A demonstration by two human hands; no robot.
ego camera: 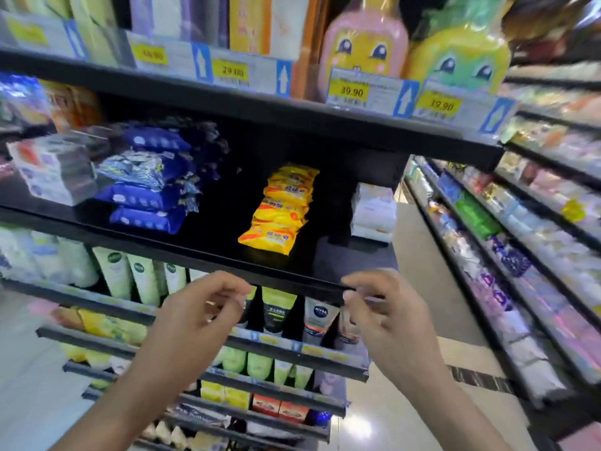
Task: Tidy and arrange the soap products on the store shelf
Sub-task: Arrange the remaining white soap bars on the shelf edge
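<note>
In the head view, the left hand [198,317] and right hand [387,317] hover just before the black shelf [286,275] edge, fingers loosely curled, holding nothing. The yellow soap packs [279,209] stand in a row mid-shelf, with blue soap packs [146,180] stacked to their left. Motion blur smears the labels, and white packs [372,213] at the shelf's right end are hard to make out.

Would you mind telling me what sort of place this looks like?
Most likely a shop's toiletries aisle: yellow price tags clipped along the black shelf edge, stacked yellow soap packets, and rows of face-wash tubes below.
</note>
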